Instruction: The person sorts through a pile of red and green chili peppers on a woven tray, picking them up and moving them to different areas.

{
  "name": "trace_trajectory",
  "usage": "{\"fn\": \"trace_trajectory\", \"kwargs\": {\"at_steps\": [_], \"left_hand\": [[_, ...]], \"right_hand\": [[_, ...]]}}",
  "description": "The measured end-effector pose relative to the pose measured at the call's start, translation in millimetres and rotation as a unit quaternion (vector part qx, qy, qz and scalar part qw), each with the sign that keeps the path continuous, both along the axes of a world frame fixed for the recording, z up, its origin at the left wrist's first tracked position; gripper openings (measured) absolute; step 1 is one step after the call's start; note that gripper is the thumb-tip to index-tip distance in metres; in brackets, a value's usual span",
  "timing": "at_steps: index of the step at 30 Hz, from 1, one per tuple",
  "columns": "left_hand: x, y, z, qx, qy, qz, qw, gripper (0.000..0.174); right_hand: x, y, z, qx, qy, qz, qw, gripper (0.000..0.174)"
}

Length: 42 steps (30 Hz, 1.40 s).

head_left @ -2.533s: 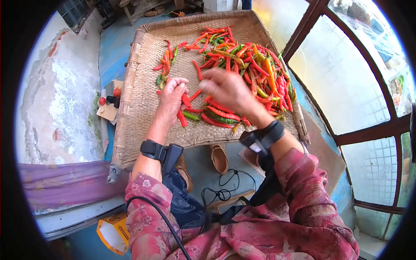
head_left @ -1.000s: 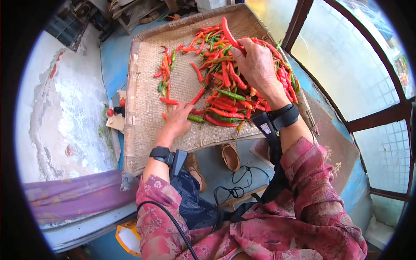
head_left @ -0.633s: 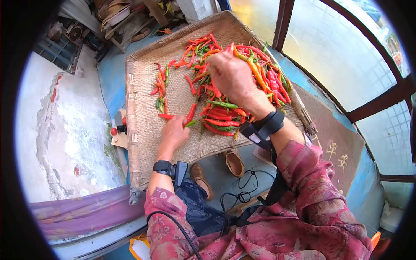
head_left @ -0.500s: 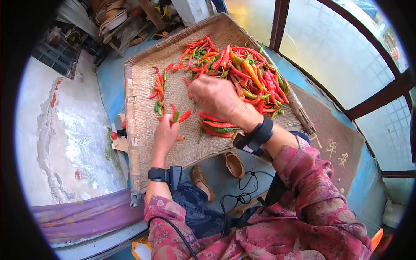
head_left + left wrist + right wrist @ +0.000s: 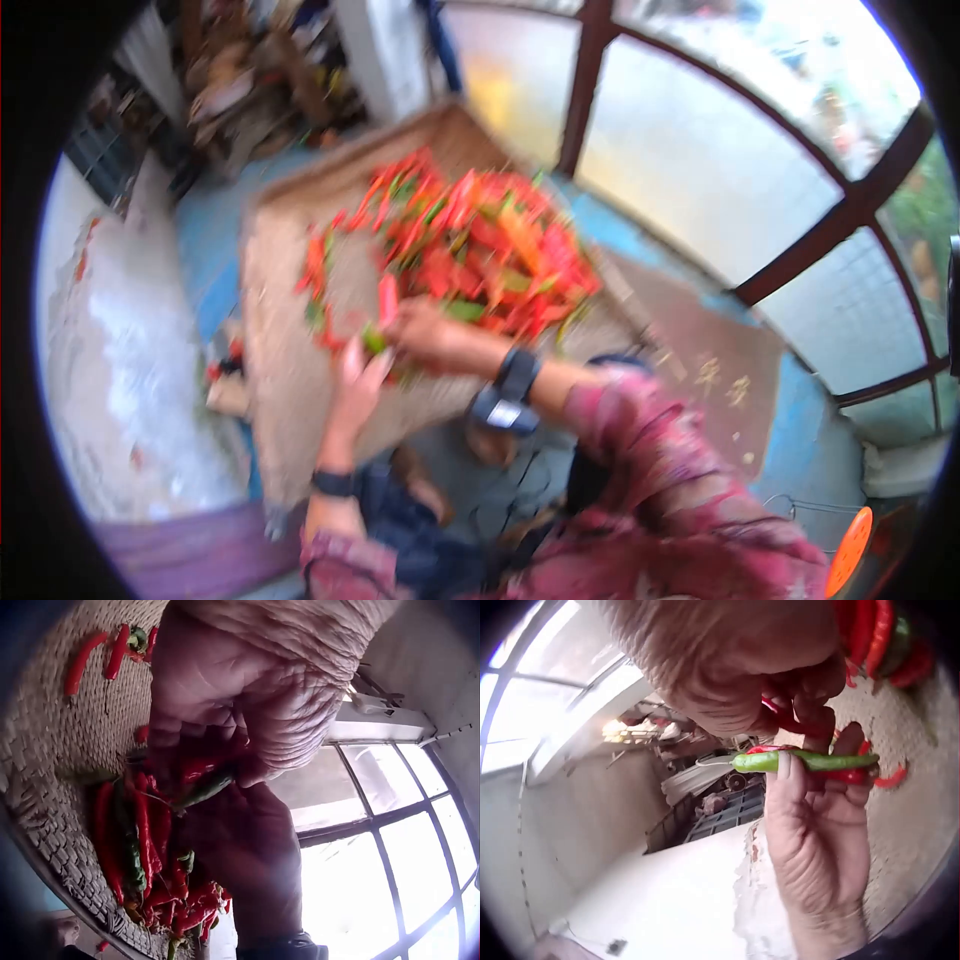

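Observation:
Above the woven tray (image 5: pixel 275 400), the two hands meet. The left hand (image 5: pixel 352 395) holds a green pepper (image 5: pixel 817 761) with its thumb across it, and red peppers lie under it in the fingers, as the right wrist view shows. Right beside it, the right hand (image 5: pixel 435 335) pinches a red pepper (image 5: pixel 388 298) that stands up from its fingers. A heap of red, green and orange peppers (image 5: pixel 510 250) fills the right part of the tray. A thin line of peppers (image 5: pixel 316 268) lies along its left. The head view is blurred.
A framed window (image 5: pixel 700 160) stands at the right, a rough white wall (image 5: pixel 140 370) at the left. Below the tray are the person's legs and feet. An orange object (image 5: pixel 850 552) is at the lower right, with clutter (image 5: pixel 230 80) at the back left.
The right hand has come from over the heap down to the left hand, a red pepper now showing in its fingers. The head view has shifted, so the tray sits lower and further left.

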<state>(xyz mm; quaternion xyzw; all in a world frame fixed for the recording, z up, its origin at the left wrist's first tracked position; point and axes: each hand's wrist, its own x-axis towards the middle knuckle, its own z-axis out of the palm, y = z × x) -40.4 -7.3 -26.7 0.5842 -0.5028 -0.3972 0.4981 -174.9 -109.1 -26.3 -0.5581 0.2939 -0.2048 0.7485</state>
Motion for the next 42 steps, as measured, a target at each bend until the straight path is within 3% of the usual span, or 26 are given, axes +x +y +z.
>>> {"fn": "trace_trajectory", "kwargs": {"at_steps": [1, 2, 3, 4, 6, 8, 10, 12, 15, 17, 18, 19, 22, 24, 30, 34, 36, 38, 40, 41, 42], "left_hand": [[-2, -2, 2, -0.004, 0.046, 0.001, 0.999, 0.032], [3, -4, -10, 0.008, 0.08, 0.013, 0.997, 0.035], [8, -6, -12, 0.052, 0.11, -0.019, 0.992, 0.05], [-3, -5, 7, 0.063, 0.14, 0.036, 0.987, 0.038], [-1, -8, 7, 0.074, 0.128, 0.053, 0.988, 0.035], [7, -6, 3, 0.088, 0.123, 0.044, 0.988, 0.034], [5, -7, 5, 0.084, 0.109, 0.048, 0.989, 0.031], [8, -8, -7, 0.109, 0.154, 0.071, 0.979, 0.034], [-7, -11, 4, 0.101, 0.179, 0.07, 0.976, 0.036], [-11, -11, 9, 0.115, 0.18, 0.03, 0.977, 0.042], [-13, -14, 4, 0.109, 0.168, 0.013, 0.98, 0.042], [-19, -14, 9, 0.099, 0.152, -0.006, 0.983, 0.039], [-30, -18, 1, 0.09, 0.181, 0.003, 0.979, 0.027], [-28, -19, -2, 0.089, 0.162, 0.011, 0.983, 0.027], [-17, -16, -10, 0.134, 0.149, -0.015, 0.98, 0.028], [-14, -13, -9, 0.156, 0.186, 0.028, 0.97, 0.031], [-15, -11, -10, 0.15, 0.196, 0.029, 0.969, 0.032], [-19, -12, -9, 0.129, 0.201, 0.021, 0.971, 0.03], [-25, -15, -4, 0.125, 0.192, -0.001, 0.973, 0.029], [-26, -16, -3, 0.122, 0.183, -0.027, 0.975, 0.028], [-26, -16, -5, 0.125, 0.183, -0.029, 0.975, 0.028]], "right_hand": [[12, -1, -15, -0.076, -0.019, -0.064, 0.995, 0.02], [13, -12, -20, -0.278, 0.037, -0.101, 0.955, 0.019], [9, -12, -10, -0.273, 0.013, -0.115, 0.955, 0.019], [8, -15, -11, -0.305, -0.016, -0.13, 0.943, 0.019], [-12, -18, 15, -0.461, 0.027, -0.126, 0.878, 0.02], [-27, -24, 39, -0.462, 0.082, -0.144, 0.871, 0.019], [-39, -35, 45, -0.526, 0.141, -0.215, 0.811, 0.019], [-51, -44, 43, -0.541, 0.197, -0.281, 0.768, 0.031], [-54, -49, 44, -0.592, 0.179, -0.328, 0.714, 0.041], [-47, -44, 30, -0.597, 0.091, -0.253, 0.756, 0.029], [-44, -34, 32, -0.512, 0.095, -0.146, 0.841, 0.027], [-42, -23, 27, -0.489, 0.087, -0.087, 0.863, 0.028], [-28, -7, 13, -0.456, 0.125, 0.033, 0.881, 0.036], [-25, -8, 10, -0.452, 0.087, 0.028, 0.888, 0.035], [-20, -23, 10, -0.543, 0.197, -0.035, 0.816, 0.027], [-31, -36, 42, -0.586, 0.262, -0.157, 0.751, 0.018], [-38, -44, 44, -0.669, 0.206, -0.296, 0.65, 0.025], [-42, -44, 46, -0.68, 0.168, -0.314, 0.641, 0.031], [-35, -28, 45, -0.569, 0.141, -0.188, 0.788, 0.036], [-35, -20, 46, -0.506, 0.142, -0.075, 0.848, 0.031], [-28, -22, 25, -0.55, 0.121, -0.025, 0.826, 0.027]]}}
